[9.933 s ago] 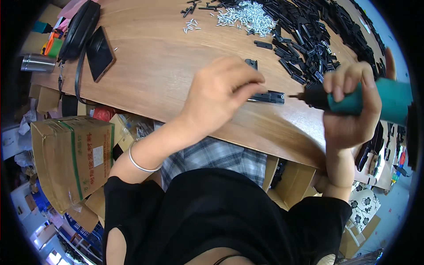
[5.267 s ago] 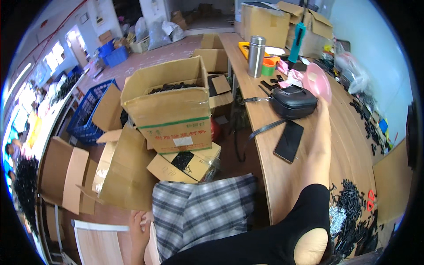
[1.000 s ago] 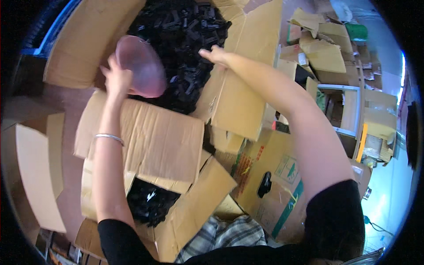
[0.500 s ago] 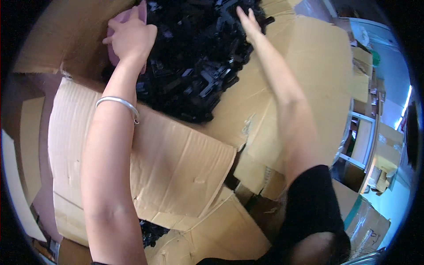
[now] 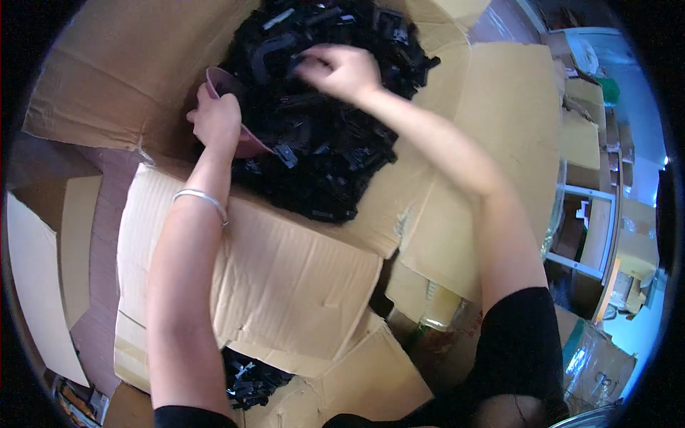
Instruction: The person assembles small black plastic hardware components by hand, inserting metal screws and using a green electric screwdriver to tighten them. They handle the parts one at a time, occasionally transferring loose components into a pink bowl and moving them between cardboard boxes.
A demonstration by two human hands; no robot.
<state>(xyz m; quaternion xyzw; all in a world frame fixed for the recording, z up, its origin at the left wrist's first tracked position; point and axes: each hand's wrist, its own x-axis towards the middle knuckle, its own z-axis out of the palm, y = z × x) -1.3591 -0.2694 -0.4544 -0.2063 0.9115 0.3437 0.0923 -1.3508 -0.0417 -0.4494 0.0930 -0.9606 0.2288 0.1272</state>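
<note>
My left hand [image 5: 218, 118] grips the rim of a pink plastic bowl [image 5: 251, 145]. The bowl lies tilted at the left side of a heap of small black plastic parts [image 5: 307, 167], and a few parts show at its edge. Above the middle of the heap is my right hand [image 5: 348, 73], its fingers bent and smeared by motion. Whether any part is held in those fingers cannot be made out. A large open cardboard box [image 5: 121, 75] holds the heap.
Box flaps [image 5: 300, 278] fold out toward me, and another flap [image 5: 506, 143] spreads to the right. Below them, a second box shows more black parts [image 5: 253, 378]. Cardboard pieces [image 5: 43, 285] stand at the left; a white-framed rack [image 5: 589, 228] and cartons stand at the right.
My right hand has swung left from the heap's right edge to over its middle, its fingers now bent. The bowl has tipped so its inside shows. The whole view has shifted slightly.
</note>
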